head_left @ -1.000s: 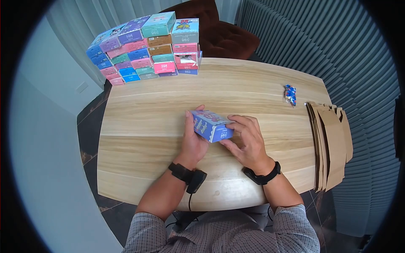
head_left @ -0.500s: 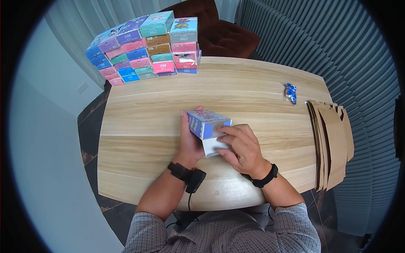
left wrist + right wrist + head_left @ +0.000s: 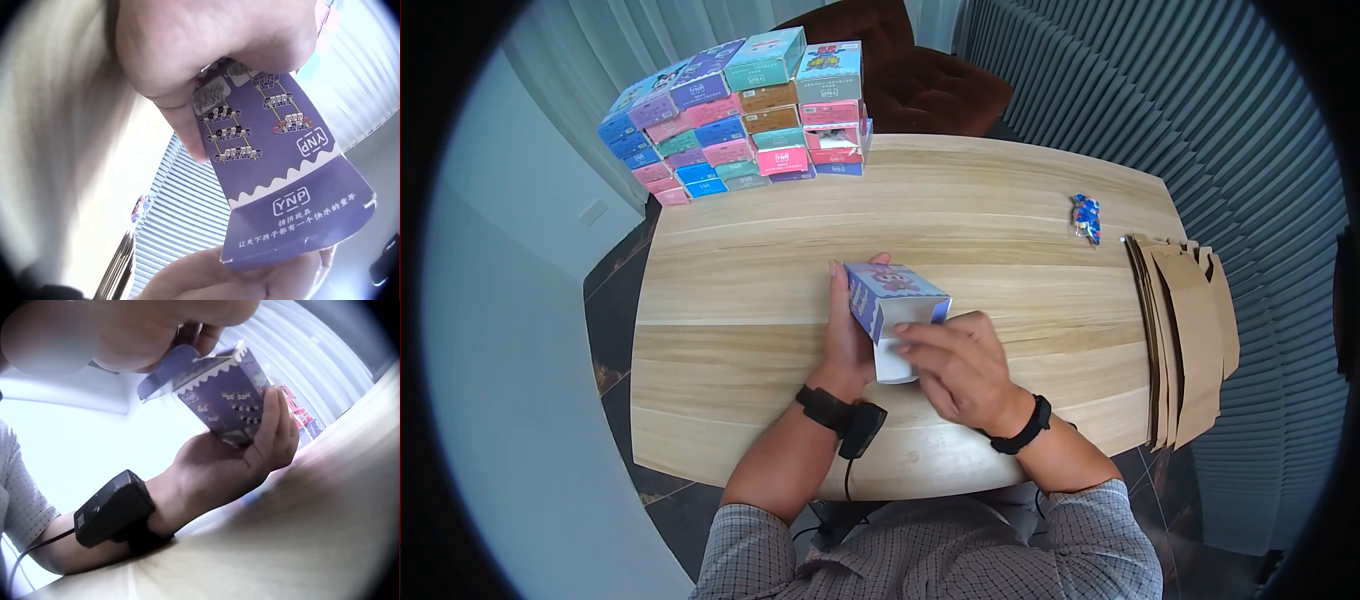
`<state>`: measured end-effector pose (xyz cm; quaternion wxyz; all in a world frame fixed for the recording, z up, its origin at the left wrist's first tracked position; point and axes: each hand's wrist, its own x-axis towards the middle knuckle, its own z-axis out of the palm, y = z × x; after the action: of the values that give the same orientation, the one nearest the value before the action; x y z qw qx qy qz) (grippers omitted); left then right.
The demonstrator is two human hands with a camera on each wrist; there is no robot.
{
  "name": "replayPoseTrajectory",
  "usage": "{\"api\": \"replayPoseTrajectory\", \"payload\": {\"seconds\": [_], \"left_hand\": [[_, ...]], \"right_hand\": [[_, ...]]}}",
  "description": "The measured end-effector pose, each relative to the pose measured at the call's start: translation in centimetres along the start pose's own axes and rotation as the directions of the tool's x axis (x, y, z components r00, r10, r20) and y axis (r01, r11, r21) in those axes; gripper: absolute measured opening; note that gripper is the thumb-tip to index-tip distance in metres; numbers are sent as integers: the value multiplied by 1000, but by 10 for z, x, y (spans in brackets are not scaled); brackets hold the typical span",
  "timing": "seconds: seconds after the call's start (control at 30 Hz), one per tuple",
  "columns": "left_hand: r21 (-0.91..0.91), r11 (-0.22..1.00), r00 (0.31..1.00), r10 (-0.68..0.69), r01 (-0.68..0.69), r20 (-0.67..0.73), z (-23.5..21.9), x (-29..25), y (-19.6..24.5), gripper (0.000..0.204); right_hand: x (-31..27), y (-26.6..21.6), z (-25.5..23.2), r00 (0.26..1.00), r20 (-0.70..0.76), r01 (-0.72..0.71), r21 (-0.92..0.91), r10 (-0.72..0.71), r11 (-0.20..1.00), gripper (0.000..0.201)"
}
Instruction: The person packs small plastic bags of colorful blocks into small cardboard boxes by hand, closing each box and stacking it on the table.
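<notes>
My left hand (image 3: 847, 340) grips a small purple cardboard box (image 3: 892, 284) with a cartoon figure on its upper face, held over the table. Its near end gapes, showing a white inside, and the end flap (image 3: 896, 364) hangs down. At that mouth are the fingers of my right hand (image 3: 972, 372), index and middle fingers reaching across the opening; they are blurred. Assembly pictures and "YNP" lettering cover the box's underside (image 3: 275, 156) in the left wrist view. In the right wrist view, the right fingers are beside a purple flap (image 3: 178, 359).
A stack of colourful boxes (image 3: 765, 160) stands at the table's back left. On the right lie a blue-patterned clear packet (image 3: 1086, 218) and a pile of brown paper bags (image 3: 1187, 340) along the wooden table's edge (image 3: 1155, 190). A brown chair (image 3: 930, 85) stands behind.
The box's near end was closed a second ago; its flap now hangs down with the mouth open. My right hand has moved slightly left and down across it. The left hand keeps its hold.
</notes>
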<state>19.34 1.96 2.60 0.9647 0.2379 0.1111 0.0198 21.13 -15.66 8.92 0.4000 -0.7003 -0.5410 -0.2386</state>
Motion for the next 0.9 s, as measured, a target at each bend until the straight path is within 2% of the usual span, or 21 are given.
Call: {"api": "replayPoseTrajectory", "payload": {"seconds": [0.17,0.27,0.37,0.47,0.5,0.53,0.6,0.67,0.7,0.73,0.8,0.83,0.9], "left_hand": [[-1,1000,999,12,-12,-43,4,-1,2,75],[-18,1000,999,15,-16,-40,-8,3,1,74],[-70,998,1000,-6,5,-4,-5,0,3,71],[-115,993,1000,-8,8,-2,-3,-2,4,71],[-103,995,1000,-14,14,0,-3,-1,4,71],[-91,996,1000,-18,18,-1,-3,-1,4,71],[-80,997,1000,-26,25,-3,-3,-1,5,71],[-79,996,1000,-29,29,-4,-1,-2,5,71],[-78,996,999,-32,31,-12,-1,-1,5,71],[-75,997,999,-35,33,-20,-2,0,5,71],[-66,997,999,-31,29,-25,-3,1,5,72],[-62,998,999,-25,23,-23,-4,1,4,72],[-50,999,999,-22,20,-32,-3,1,4,72]], "right_hand": [[1,13,-7,998,-39,-47,-98,43,994,34],[-1,15,-13,987,-142,-88,-96,74,991,29],[-1,23,-10,976,-164,-149,-23,144,989,23],[-7,33,-8,945,-132,-281,146,300,949,19],[-7,38,-15,943,-90,-304,149,319,941,16],[-9,46,-20,908,-134,-382,119,396,916,17],[-16,74,-29,816,-225,-531,72,532,845,19],[-18,115,-48,779,-343,-590,-118,525,798,29],[-24,137,-57,788,-365,-599,-266,496,755,36],[-33,161,-64,799,-383,-597,-406,464,692,44],[-57,210,-73,736,-418,-674,-526,532,519,52],[-65,227,-78,702,-441,-699,-578,559,421,56],[-71,243,-85,550,-406,-795,-523,730,308,62]]}}
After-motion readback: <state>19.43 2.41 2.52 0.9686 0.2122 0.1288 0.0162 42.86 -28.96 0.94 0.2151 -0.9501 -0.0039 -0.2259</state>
